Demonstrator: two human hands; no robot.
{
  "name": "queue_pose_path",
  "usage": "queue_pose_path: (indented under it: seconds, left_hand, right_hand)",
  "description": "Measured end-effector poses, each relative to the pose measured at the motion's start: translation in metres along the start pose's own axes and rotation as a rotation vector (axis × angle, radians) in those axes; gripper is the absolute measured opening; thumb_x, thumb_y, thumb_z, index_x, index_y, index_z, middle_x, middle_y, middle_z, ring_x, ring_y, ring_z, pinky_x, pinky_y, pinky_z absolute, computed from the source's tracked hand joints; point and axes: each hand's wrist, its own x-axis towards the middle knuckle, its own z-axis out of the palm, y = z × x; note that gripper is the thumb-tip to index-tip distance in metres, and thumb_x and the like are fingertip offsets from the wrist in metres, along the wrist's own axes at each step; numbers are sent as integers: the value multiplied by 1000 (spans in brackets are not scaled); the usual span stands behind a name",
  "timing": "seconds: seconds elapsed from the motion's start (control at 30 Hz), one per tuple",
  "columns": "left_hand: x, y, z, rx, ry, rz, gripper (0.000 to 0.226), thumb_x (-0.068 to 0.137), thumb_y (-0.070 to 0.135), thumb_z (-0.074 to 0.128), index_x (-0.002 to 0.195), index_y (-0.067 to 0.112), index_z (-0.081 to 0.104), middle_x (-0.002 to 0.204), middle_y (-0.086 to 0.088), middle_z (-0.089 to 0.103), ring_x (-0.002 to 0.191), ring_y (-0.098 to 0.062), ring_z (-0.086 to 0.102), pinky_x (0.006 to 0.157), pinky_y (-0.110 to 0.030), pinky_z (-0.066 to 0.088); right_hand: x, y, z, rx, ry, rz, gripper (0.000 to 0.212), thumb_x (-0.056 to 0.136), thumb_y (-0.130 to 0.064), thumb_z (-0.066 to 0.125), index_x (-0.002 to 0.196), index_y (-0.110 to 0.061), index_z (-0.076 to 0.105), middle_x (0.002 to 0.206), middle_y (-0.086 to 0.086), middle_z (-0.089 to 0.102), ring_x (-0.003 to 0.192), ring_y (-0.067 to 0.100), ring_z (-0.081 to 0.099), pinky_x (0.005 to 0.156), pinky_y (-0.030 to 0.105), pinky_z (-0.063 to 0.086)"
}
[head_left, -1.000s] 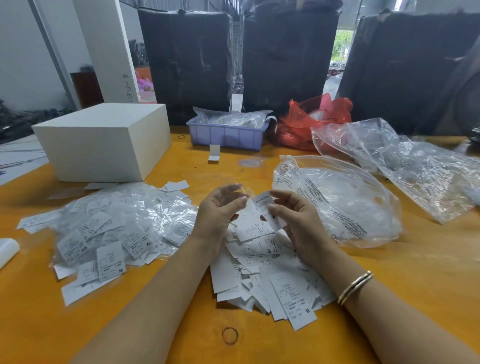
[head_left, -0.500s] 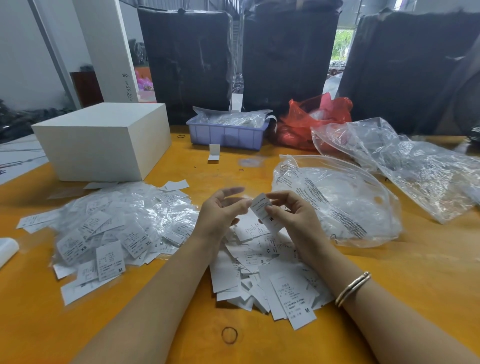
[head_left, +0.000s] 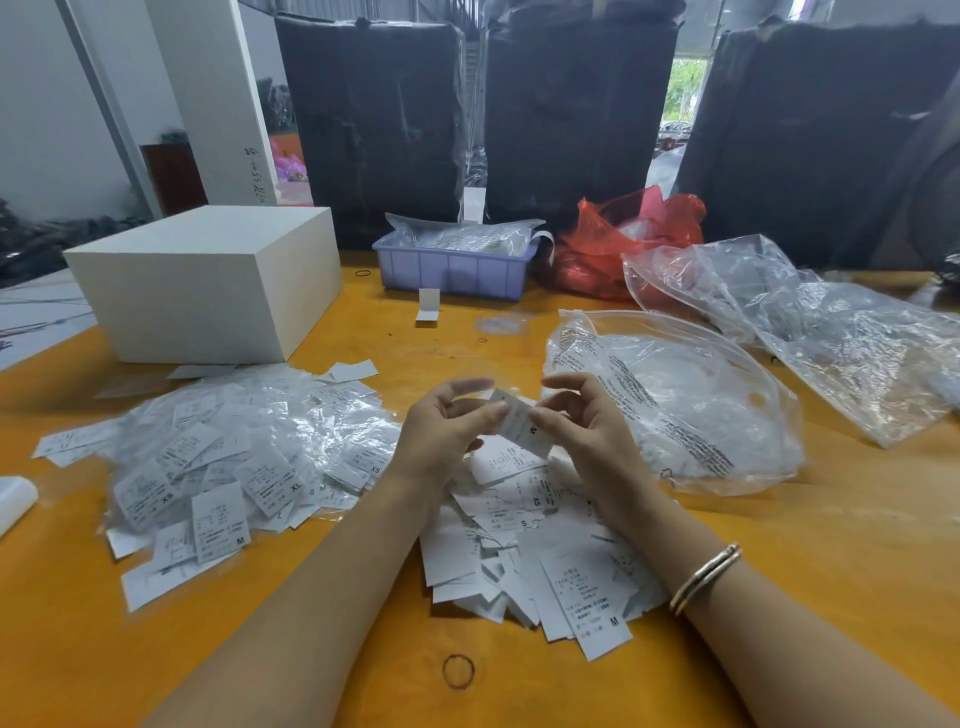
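the orange wooden bench (head_left: 779, 525) carries a heap of clear-sleeved white tags (head_left: 234, 457) at middle left, likely finished ones, and a loose heap of bare white paper tags (head_left: 519, 551) under the wrists, handy for picking. at centre, left hand (head_left: 441, 434) and right hand (head_left: 589, 436) each pinch an end of a small white m-marked tag (head_left: 521, 426), fingers curled, raised above that heap.

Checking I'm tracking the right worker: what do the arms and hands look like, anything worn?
Both forearms are bare, with no sleeves in view. The left hand and right hand are ungloved, and no rings show. The right wrist carries a thin metal bangle, gold and silver in tone, seemingly of stacked narrow bands. The left wrist wears nothing.
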Motion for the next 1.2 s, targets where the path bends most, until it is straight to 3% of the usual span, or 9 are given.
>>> queue_pose_path:
  seconds: [0.23, 0.4, 0.63, 0.73, 0.83, 0.9, 0.97, 1.07, 1.2]
  left_hand:
    - [-4, -2, 3, 109, -69, 26, 24, 78, 14, 75, 97, 24, 63, 70, 11, 68, 67, 1, 63, 58, -13, 46]
    - [-3, 2, 3, 86, -43, -2, 17, 83, 22, 71, 98, 20, 65, 85, 5, 72, 77, -6, 67, 62, -17, 48]
    - [-5, -1, 6, 242, -87, 35, 16, 85, 8, 67, 95, 20, 65, 80, 8, 70, 66, 2, 63, 57, -9, 46]
    - [-1, 7, 1, 210, -1, 50, 17, 87, 2, 60, 98, 14, 63, 81, 4, 65, 66, -5, 59, 59, -15, 47]
    - [2, 15, -11, 200, 154, 60, 16, 89, 5, 53, 86, 18, 63, 74, 3, 61, 66, -10, 53, 61, -21, 44]
    - [4, 17, -21, 340, 257, 109, 16, 91, 12, 50, 86, 17, 64, 74, 3, 60, 67, -12, 52, 58, -21, 41]
    - [6, 17, -30, 602, 315, 159, 13, 92, 15, 48, 91, 17, 60, 83, 2, 61, 74, -15, 54, 54, -20, 38]
    - [6, 16, -40, 989, 368, 136, 14, 94, 21, 43, 96, 15, 55, 93, -6, 62, 80, -25, 52, 58, -27, 39]
    - [4, 17, -46, 1336, 307, -98, 19, 91, 22, 33, 96, 20, 51, 108, -9, 62, 87, -26, 45, 82, -37, 36]
  right_hand:
    - [-1, -1, 0, -5, -32, -12, 30, 84, 5, 61, 104, -16, 51, 73, 13, 54, 64, 13, 56, 61, 20, 50]
    - [3, 0, -5, 65, 30, 8, 30, 84, 3, 63, 106, -14, 52, 71, 8, 59, 61, 15, 62, 61, 23, 51]
    - [1, -1, -3, 45, -9, -28, 29, 85, 3, 61, 107, -14, 53, 72, 5, 61, 64, 17, 65, 61, 21, 51]
    - [6, -7, -15, 1, 133, -86, 19, 88, -3, 59, 102, -15, 57, 80, 6, 62, 64, 13, 63, 63, 20, 52]
    - [13, -10, -44, -380, 479, -270, 13, 90, -4, 54, 92, -14, 61, 80, 5, 64, 64, 15, 58, 57, 14, 46]
    - [16, -5, -69, -724, 598, -266, 16, 89, -3, 52, 96, -8, 66, 92, 11, 66, 80, 22, 60, 70, 20, 48]
    - [18, 4, -89, -1024, 535, -50, 23, 90, -9, 50, 104, -11, 67, 109, 12, 64, 101, 30, 57, 88, 40, 45]
    - [20, 13, -95, -1337, 297, 282, 26, 93, -19, 40, 102, -14, 64, 113, 12, 61, 105, 32, 52, 84, 38, 34]
    - [26, 14, -89, -1524, 251, 251, 27, 93, -20, 39, 96, -16, 65, 104, 7, 58, 99, 28, 52, 82, 38, 31]
